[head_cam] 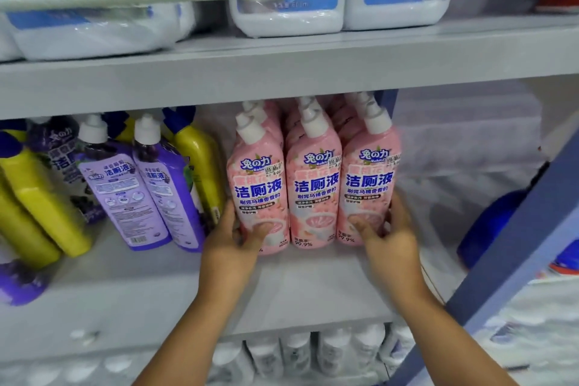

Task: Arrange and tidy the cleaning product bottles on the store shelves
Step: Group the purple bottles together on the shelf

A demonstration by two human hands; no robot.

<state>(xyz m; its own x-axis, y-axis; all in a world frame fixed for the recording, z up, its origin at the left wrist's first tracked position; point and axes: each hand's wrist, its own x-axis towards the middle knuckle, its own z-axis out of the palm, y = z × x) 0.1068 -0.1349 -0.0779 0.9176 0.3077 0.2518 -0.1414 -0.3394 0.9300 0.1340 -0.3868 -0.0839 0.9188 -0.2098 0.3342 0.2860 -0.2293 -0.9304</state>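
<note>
Head view shows my left hand (238, 233) curled round the base of the leftmost tall pink plastic toilet-cleaner bottle (258, 194), thumb pressed on its front, while my right hand (383, 229) grips the rightmost pink bottle (369, 185) the same way, the middle pink bottle (313, 191) squeezed between them. These three stand upright, labels forward, well back from the front edge of the grey shelf board (282, 291), with more pink bottles lined behind; I judge this block nearly done. Towards the shelf's left end, the purple bottles (141, 185) and yellow bottles (40, 197) lean and lie jumbled, so that part looks left to straighten.
</note>
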